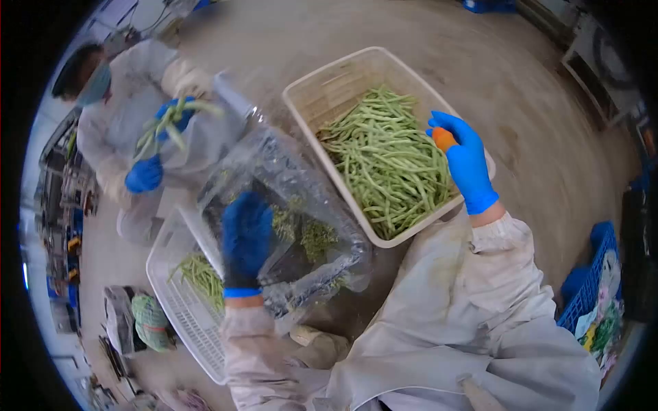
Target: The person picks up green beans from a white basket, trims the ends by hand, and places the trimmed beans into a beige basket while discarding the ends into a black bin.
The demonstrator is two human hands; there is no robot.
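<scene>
My right hand (465, 161), in a blue glove, is closed around a small rounded orange object (444, 140), mostly hidden by the fingers. It hovers over the right rim of a cream plastic crate (312, 127) that holds a heap of green beans (391, 157). Gloved and slightly blurred, my left hand (247, 236) shows its back with the fingers stretched out and nothing visible in them. Below it lies a container lined with clear plastic film (295, 171), with bits of green trimmings (315, 236) on the film.
A white slatted crate (171, 267) with some green beans stands at the lower left. Across from me, a co-worker (137, 103) holds several beans in blue gloves. A green bundle (149, 322) lies on the floor, and a blue crate (589, 281) stands at the right.
</scene>
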